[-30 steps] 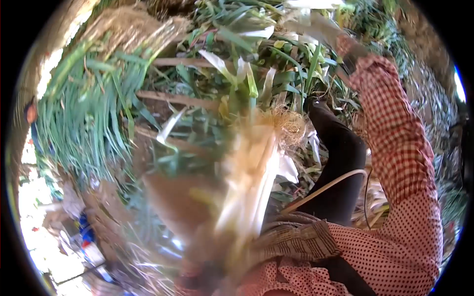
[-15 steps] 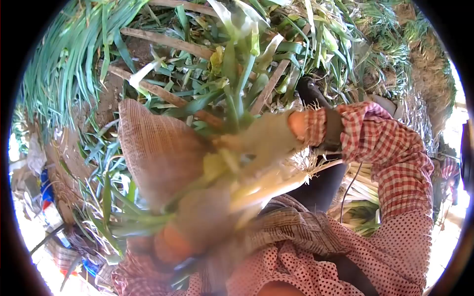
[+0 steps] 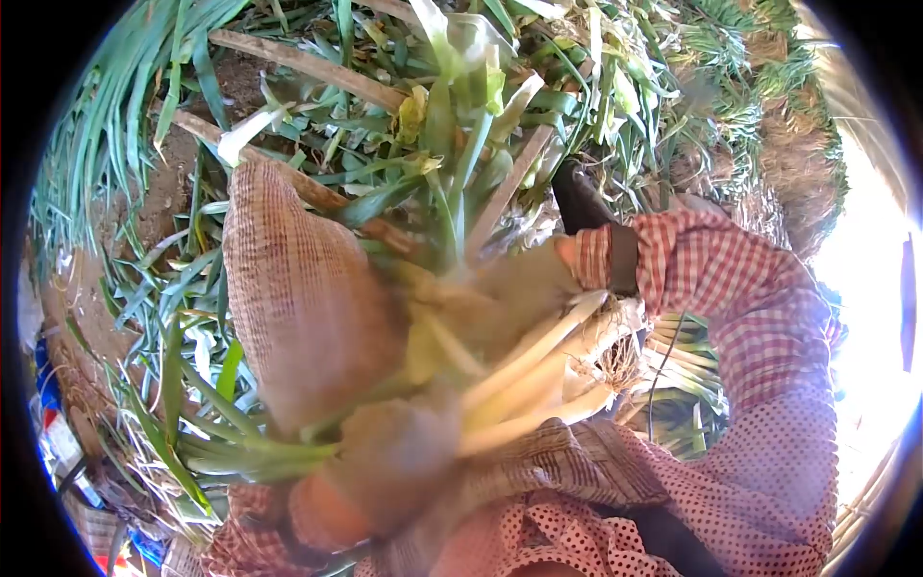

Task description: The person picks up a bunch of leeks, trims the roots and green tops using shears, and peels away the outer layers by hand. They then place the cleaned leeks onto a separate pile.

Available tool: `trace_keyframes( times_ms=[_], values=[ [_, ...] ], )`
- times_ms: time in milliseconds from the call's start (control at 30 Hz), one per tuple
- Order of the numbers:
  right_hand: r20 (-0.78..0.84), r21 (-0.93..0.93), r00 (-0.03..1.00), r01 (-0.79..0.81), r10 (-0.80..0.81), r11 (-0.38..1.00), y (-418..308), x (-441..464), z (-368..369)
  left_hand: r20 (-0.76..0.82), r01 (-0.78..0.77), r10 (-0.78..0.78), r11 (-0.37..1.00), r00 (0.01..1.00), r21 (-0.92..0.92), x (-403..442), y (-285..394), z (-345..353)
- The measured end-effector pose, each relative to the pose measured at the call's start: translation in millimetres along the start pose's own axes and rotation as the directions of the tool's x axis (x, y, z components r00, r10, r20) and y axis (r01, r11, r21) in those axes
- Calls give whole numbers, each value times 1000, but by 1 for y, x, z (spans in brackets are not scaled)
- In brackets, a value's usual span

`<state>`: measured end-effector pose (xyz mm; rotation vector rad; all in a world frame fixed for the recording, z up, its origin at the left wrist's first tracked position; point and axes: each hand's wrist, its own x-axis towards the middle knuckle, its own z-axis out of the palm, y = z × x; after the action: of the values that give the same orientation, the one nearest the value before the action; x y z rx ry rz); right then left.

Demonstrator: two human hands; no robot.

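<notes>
My gloved left hand, blurred, is closed around a bundle of leek-like green onions. Their pale stalks and stringy roots point right, while the green leaves stick out to the left. Just above the bundle is my gloved right hand, its fingers smeared by motion. A blurred yellowish leaf lies between the two hands; whether the right fingers grip it I cannot tell. Green leaves with whitish ends stand upright beyond the right hand.
A striped brown cloth covers my knee. Loose leaves and wooden sticks litter the ground ahead. Long green tops are heaped at upper left. More pale stalks lie under my right arm, near a dark shoe.
The view has shifted slightly. The bundle's root ends have moved lower and show more sharply. My left hand stays around the stalks, and my right hand remains just above them.
</notes>
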<state>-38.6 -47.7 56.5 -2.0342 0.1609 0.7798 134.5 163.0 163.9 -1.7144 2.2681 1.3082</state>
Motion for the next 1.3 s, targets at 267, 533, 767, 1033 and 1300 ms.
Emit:
trace_keyframes(
  times_ms=[267, 533, 767, 1033, 1300],
  values=[
    [-776, -444, 530, -844, 342, 301, 143, -66, -140, 59, 74, -65, 984, 996, -165, -4, -12, -2],
    [-835, 3, 411, -663, 367, 749, 32, -161, -201, -124, 174, -161, 980, 979, 101, 3, -22, 6],
    [-261, -167, 917, -350, 301, 922, -81, -86, -3, -73, 231, -231, 973, 970, -11, 14, 5, 0],
    [-764, -77, 645, -89, -1, 993, -19, -160, 37, -41, 114, -109, 983, 993, 144, 14, 20, 14],
    [-707, 178, 494, -568, 506, 803, 30, -182, -36, -87, -4, 37, 937, 996, 350, 15, 29, 8]
  ],
)
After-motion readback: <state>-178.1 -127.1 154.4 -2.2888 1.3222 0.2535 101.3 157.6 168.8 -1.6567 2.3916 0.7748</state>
